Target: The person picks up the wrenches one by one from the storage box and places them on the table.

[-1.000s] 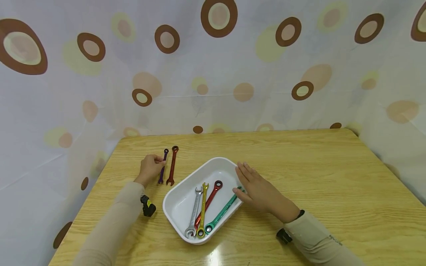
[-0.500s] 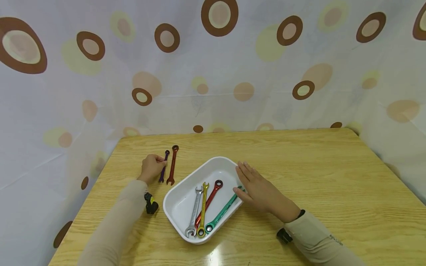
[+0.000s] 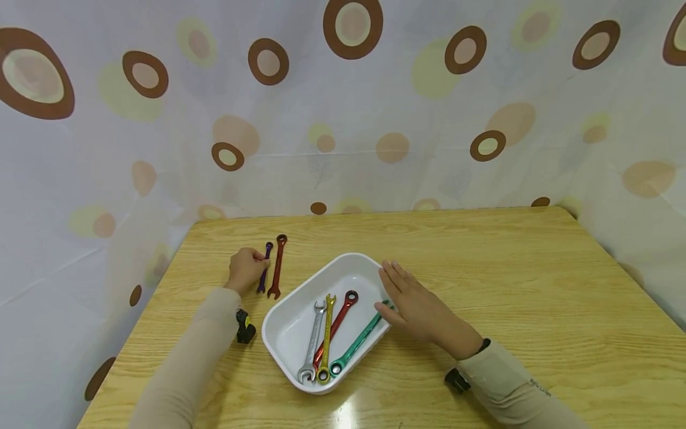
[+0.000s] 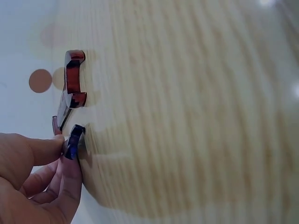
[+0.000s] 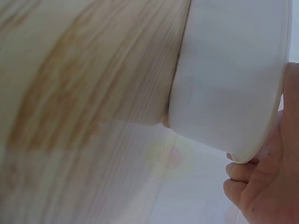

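Observation:
A small purple combination wrench [image 3: 264, 277] lies on the table at the far left, and my left hand [image 3: 246, 268] pinches it between thumb and fingers. In the left wrist view the blue-purple jaw end of that wrench [image 4: 74, 141] points at the camera. Just right of it lies a longer dark red wrench [image 3: 277, 268], roughly parallel and apart from it. My right hand [image 3: 415, 307] rests on the right rim of a white tray [image 3: 289, 304], fingers straight, thumb over the edge. In the right wrist view the fingers [image 5: 240, 175] touch the tray's rim.
Inside the tray lie a silver wrench [image 3: 313, 342], a yellow wrench [image 3: 327, 336], a red wrench [image 3: 340, 319] and a green wrench [image 3: 360, 341], some crossing. The wooden table [image 3: 514, 268] ends at a patterned cloth [image 3: 386, 107] behind and at the sides.
My left hand and the purple wrench have shifted slightly to the right, closer to the dark red wrench. The right hand and the tray stay where they were.

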`<state>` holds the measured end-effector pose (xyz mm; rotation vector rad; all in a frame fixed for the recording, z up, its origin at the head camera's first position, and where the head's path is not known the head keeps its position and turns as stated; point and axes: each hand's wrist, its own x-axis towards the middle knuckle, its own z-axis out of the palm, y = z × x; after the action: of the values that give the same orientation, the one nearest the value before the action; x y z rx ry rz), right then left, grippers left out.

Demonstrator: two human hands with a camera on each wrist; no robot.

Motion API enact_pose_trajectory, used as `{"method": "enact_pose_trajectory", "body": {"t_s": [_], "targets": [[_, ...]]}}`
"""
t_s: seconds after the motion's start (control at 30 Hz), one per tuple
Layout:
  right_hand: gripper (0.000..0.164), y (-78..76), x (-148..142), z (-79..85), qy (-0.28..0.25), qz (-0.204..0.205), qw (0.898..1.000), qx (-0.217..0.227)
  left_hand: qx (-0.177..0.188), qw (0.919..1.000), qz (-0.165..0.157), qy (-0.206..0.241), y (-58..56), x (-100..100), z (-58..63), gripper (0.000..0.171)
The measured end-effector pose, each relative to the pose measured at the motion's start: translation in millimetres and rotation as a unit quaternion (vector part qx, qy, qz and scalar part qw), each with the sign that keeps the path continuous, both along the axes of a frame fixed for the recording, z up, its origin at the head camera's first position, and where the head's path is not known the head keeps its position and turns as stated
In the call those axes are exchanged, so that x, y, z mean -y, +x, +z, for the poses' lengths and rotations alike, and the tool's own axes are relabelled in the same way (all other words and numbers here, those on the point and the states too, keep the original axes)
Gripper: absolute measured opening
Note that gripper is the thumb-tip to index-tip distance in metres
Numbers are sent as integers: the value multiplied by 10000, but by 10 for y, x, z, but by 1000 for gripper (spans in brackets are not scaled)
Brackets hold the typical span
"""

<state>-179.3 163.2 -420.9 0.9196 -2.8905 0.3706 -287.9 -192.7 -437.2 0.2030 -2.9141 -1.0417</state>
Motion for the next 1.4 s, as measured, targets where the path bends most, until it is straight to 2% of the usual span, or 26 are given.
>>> {"method": "enact_pose_trajectory", "body": {"t_s": [0.47,0.7,1.07,1.4], "targets": [[68,4,15,4,-80,16,10000,31,-222,9993,-1,-303,6,-27,8,16],[68,-11,18,-4,-70,10,10000,13,-217,9993,-28,-310,-11,-25,4,17],[69,2,43,3,-90,50,9999,30,-146,9995,-49,-273,-44,33,-71,17],[69,7,46,20,-87,54,9999,-4,-167,9996,74,-196,-18,1,-21,17]]}}
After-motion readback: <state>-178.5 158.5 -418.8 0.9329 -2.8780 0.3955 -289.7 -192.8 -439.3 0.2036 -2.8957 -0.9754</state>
